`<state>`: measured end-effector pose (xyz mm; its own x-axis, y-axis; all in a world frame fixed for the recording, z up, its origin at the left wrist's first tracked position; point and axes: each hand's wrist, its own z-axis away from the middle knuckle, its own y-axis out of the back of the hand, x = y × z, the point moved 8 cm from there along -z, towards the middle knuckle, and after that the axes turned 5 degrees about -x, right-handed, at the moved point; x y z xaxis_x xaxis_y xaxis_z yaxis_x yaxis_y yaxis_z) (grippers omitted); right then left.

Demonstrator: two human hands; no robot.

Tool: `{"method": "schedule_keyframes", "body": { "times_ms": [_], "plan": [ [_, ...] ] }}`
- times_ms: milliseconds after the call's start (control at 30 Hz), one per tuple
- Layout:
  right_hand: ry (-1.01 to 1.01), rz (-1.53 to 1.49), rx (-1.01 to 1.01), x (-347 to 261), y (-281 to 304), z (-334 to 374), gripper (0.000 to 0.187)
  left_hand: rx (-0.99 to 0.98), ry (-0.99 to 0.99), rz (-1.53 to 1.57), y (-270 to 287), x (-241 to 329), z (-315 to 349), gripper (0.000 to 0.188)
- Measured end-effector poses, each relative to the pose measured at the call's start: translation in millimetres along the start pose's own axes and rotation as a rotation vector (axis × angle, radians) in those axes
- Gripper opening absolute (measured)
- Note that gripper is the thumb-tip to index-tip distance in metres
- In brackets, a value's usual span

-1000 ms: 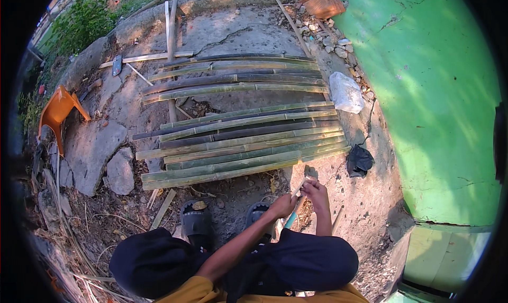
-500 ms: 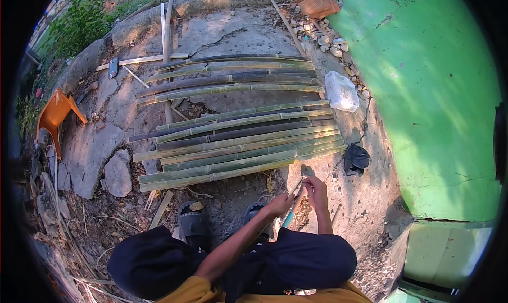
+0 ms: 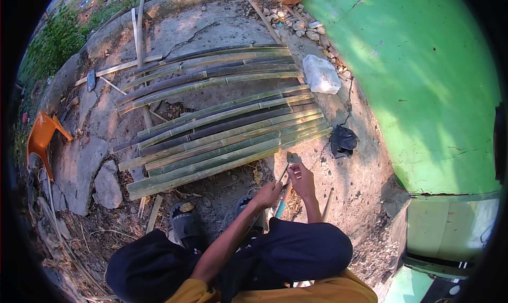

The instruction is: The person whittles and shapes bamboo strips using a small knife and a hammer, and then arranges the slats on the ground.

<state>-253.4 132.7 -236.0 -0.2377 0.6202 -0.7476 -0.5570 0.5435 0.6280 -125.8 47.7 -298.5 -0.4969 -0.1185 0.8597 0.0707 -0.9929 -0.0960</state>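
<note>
While our left hand (image 3: pixel 268 194) curls its fingers round a thin, straight, light-coloured strip (image 3: pixel 283 174), our right hand (image 3: pixel 302 180) has fingers bunched by its upper end, pinching or not we can't tell, strip on our side of long green-and-brown bamboo slats (image 3: pixel 227 165), crumpled black bag (image 3: pixel 344 141) off right.

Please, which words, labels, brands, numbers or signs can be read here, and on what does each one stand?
No text is readable.
Split bamboo slats: no lettering visible.
Translucent plastic bag: no legible lettering.
Dark trousers: small pale marks, too small to read.
</note>
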Motion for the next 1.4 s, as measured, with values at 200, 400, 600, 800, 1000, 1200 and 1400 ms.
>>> {"method": "schedule_keyframes", "body": {
  "times_ms": [200, 400, 600, 800, 1000, 1200, 1400],
  "plan": [
    [0.034, 0.046, -0.046, -20.4, 0.3, 1.1, 0.024, 0.07, -0.044, -0.121, 4.7, -3.7, -4.2, 0.053],
    [0.149, 0.13, -0.063, -3.8, 2.9, -3.5, 0.022, 0.076, 0.007, -0.209, 1.7, 14.6, 2.8, 0.051],
    [0.034, -0.081, -0.152, 22.8, -22.4, -7.3, 0.02, 0.156, 0.033, -0.231, 7.6, 13.5, 6.3, 0.045],
    [-0.549, -1.014, -0.266, 79.5, -58.1, 1.1, 0.024, 0.224, 0.007, -0.328, 4.4, 18.2, 9.2, 0.04],
    [-0.123, -0.314, -0.25, 43.7, -45.3, -6.4, 0.021, 0.24, 0.002, -0.336, 11.0, -3.0, 3.8, 0.039],
    [0.047, -0.085, -0.091, 22.9, -25.9, -7.7, 0.014, 0.196, -0.03, -0.282, 7.1, -3.3, -1.7, 0.042],
    [0.189, 0.28, 0.086, 1.0, -21.1, 0.9, 0.017, 0.143, 0.013, -0.241, 6.8, -3.4, -1.7, 0.045]
  ]
}}
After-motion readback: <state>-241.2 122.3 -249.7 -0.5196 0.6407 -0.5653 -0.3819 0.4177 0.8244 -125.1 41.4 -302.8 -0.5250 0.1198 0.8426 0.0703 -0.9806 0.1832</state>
